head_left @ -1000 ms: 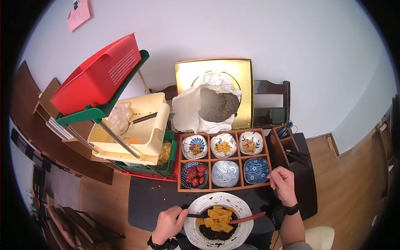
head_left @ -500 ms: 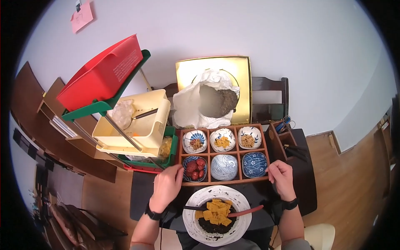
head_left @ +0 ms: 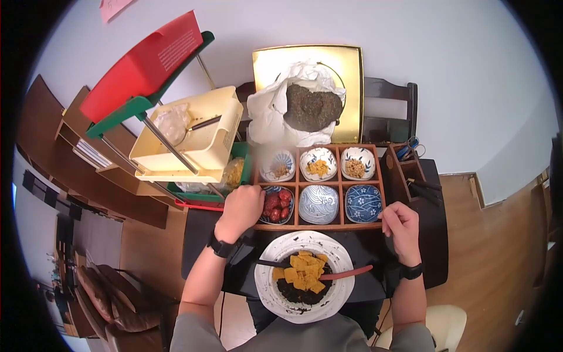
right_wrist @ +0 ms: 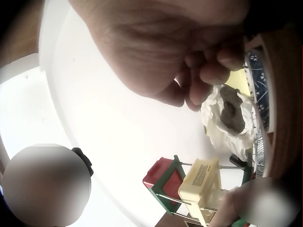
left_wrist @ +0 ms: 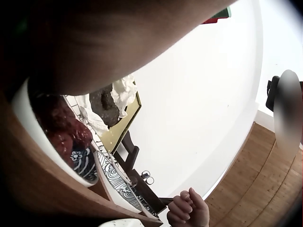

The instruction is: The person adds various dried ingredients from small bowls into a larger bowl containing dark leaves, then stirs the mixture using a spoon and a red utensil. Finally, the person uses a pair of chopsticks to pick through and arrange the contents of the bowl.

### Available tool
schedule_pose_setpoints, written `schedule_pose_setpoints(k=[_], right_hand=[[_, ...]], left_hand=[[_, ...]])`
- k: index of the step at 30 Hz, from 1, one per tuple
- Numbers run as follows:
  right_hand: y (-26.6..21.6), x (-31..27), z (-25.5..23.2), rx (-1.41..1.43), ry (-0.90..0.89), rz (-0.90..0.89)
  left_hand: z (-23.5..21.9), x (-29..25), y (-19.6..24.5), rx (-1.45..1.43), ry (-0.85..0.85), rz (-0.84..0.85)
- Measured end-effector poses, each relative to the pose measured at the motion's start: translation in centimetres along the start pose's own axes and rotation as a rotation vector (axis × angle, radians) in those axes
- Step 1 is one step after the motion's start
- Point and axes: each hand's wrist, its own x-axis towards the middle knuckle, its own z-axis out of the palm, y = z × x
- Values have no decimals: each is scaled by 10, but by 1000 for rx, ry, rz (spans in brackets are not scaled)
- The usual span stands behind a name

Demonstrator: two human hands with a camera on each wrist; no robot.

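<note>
The left hand (head_left: 241, 210) lies at the left front of the wooden compartment box (head_left: 319, 226), beside a dish of red dates (head_left: 278, 206). Its fingertips are hidden, so a grip cannot be made out. Just off the box's right front corner is the right hand (head_left: 402, 230), fingers loosely curled and nothing visible in them. Below the box stands a white bowl (head_left: 267, 293) of dark loose material topped with yellow pieces (head_left: 305, 271); a black handle (head_left: 272, 264) and a red one (head_left: 347, 272) stick out. In the left wrist view, the dates (left_wrist: 64, 130) fill a dish under the hand.
Patterned dishes fill the other compartments, the back ones holding small dry ingredients. Behind lies a dark pressed cake (head_left: 314, 108) on white paper in a gold box (head_left: 352, 76). A tiered basket rack (head_left: 187, 135) stands at left, a wooden holder (head_left: 404, 176) with scissors at right.
The left hand has let go of the black handle in the bowl and moved up to the box's left front. The right hand stays near the right corner. The head view has shifted.
</note>
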Motion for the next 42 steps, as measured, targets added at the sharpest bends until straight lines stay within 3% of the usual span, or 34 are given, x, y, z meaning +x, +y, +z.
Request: schedule_pose_setpoints(k=[9, 20, 29, 33, 42], right_hand=[[-8, -3, 8, -123, -203, 26], [-5, -3, 11, -211, -190, 42], [-4, -3, 9, -192, -192, -3], [-9, -4, 9, -183, -192, 5], [-7, -4, 8, -161, -215, 0]], left_hand=[[3, -4, 1, -58, 120, 16], [-5, -18, 0, -140, 217, 87], [-45, -42, 35, -232, 305, 113], [-51, -65, 53, -241, 365, 268], [-37, -94, 55, 128, 432, 710]])
